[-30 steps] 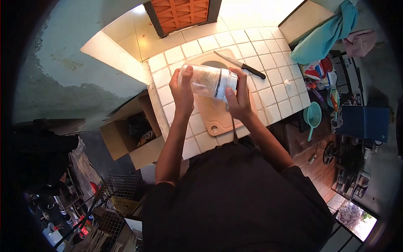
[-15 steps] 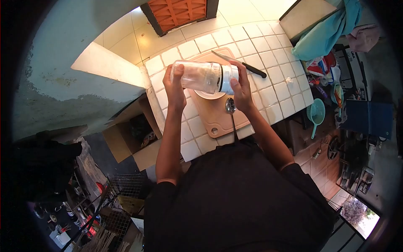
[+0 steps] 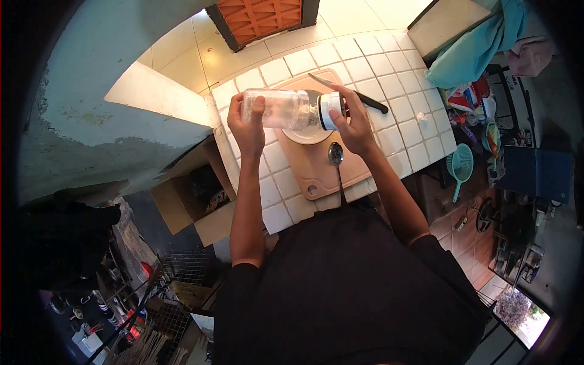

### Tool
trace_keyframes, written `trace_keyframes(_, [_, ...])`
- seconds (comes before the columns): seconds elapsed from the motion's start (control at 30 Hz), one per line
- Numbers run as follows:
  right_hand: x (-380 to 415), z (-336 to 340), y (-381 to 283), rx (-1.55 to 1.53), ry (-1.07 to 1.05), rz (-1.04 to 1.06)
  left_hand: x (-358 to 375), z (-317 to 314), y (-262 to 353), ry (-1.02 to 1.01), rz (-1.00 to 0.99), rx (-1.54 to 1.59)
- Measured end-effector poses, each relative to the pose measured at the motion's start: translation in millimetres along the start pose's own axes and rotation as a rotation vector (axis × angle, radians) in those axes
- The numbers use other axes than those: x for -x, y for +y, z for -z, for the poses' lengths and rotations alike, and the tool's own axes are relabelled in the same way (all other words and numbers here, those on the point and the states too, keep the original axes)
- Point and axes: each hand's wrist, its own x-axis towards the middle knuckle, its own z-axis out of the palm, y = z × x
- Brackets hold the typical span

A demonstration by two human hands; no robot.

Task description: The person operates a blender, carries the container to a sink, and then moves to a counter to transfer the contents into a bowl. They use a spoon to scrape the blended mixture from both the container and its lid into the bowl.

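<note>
My left hand [image 3: 247, 123] is wrapped round a clear jar [image 3: 274, 109], tilted on its side with its mouth to the right. Fingers of my right hand [image 3: 353, 125] grip a white lid with a black rim [image 3: 330, 111], a small gap from the jar's mouth. Beneath both is a white bowl [image 3: 307, 138], with pale bits showing between jar and lid. The bowl stands on a wooden cutting board [image 3: 307, 167]. A metal spoon [image 3: 336, 155] lies on the board, near my right wrist. Behind my right hand rests a black-handled knife [image 3: 371, 103].
White tiles cover the counter [image 3: 404, 137], where a small crumpled white thing [image 3: 421, 117] lies at the right. A cardboard box [image 3: 176, 198] stands at lower left. Off the right edge are a green strainer [image 3: 460, 161] and a turquoise cloth [image 3: 477, 52].
The lid has come off the jar. The jar has shifted left with my left hand, and my right hand has moved slightly right with the lid, opening a gap over the bowl.
</note>
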Motion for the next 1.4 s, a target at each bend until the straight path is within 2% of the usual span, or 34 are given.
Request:
trace_keyframes(0.03, [-1, 1, -4, 0.089, -0.008, 0.036, -1, 2, 3, 0.027, -0.047, -0.045])
trace_keyframes(0.1, [-2, 0, 2, 0.081, -0.002, 0.049, -3, 5, 4, 0.072, -0.101, -0.077])
trace_keyframes(0.2, [-3, -4, 7, 0.161, -0.017, 0.063, -9, 14, 3, 0.084, -0.096, -0.052])
trace_keyframes(0.43, [-10, -3, 1, 0.081, -0.03, 0.091, 5, 21, 21, 0.152, -0.019, 0.078])
trace_keyframes(0.53, [-12, -5, 6, -0.017, -0.019, 0.076, 9, 31, 10, 0.194, 0.039, 0.172])
trace_keyframes(0.6, [-15, -7, 4, -0.273, -0.023, -0.035, 11, 35, 4, 0.281, 0.106, 0.339])
trace_keyframes(0.63, [-17, -3, 2, -0.131, -0.053, -0.049, 12, 35, 3, 0.281, 0.104, 0.346])
trace_keyframes(0.67, [-18, -3, -2, -0.126, -0.055, -0.045, 14, 35, 1, 0.31, 0.122, 0.415])
trace_keyframes(0.73, [-22, -5, -8, -0.358, -0.041, 0.003, 18, 33, 3, 0.343, 0.135, 0.49])
trace_keyframes(0.8, [-24, -1, -13, -0.265, -0.052, 0.024, 23, 30, 4, 0.399, 0.176, 0.53])
trace_keyframes(0.83, [-26, 1, -16, -0.077, -0.102, 0.064, 26, 33, 4, 0.403, 0.173, 0.534])
trace_keyframes(0.87, [-26, 1, -17, 0.111, -0.151, 0.102, 31, 38, 2, 0.307, 0.237, 0.603])
trace_keyframes(0.9, [-25, -3, -16, -0.075, -0.131, -0.008, 34, 40, 5, 0.209, 0.3, 0.671])
trace_keyframes(0.93, [-25, -5, -16, -0.073, -0.135, -0.003, 36, 40, 7, 0.212, 0.295, 0.674])
trace_keyframes(1.0, [-27, -8, -17, -0.28, -0.039, 0.06, 41, 34, 11, 0.288, 0.315, 0.703])
trace_keyframes(1.03, [-26, -5, -17, -0.042, -0.08, 0.024, 44, 32, 12, 0.292, 0.313, 0.702])
trace_keyframes(1.13, [-24, -8, -10, 0.121, -0.078, 0.15, 50, 36, 10, 0.343, 0.364, 0.801])
trace_keyframes(1.2, [-24, -8, -1, 0.054, -0.054, 0.139, 59, 49, -15, 0.018, 0.302, 1.186])
trace_keyframes(1.27, [-21, -9, -2, -0.158, -0.037, -0.053, 65, 55, -45, 0.099, 0.328, 1.19])
trace_keyframes(1.33, [-19, -10, -4, -0.199, -0.048, -0.042, 62, 56, -59, 0.026, 0.37, 1.272])
trace_keyframes(1.37, [-18, -9, -6, -0.381, -0.045, -0.118, 64, 60, -64, -0.06, 0.357, 1.266])
trace_keyframes(1.4, [-16, -7, -8, -0.56, -0.044, -0.193, 67, 59, -58, -0.062, 0.354, 1.269])
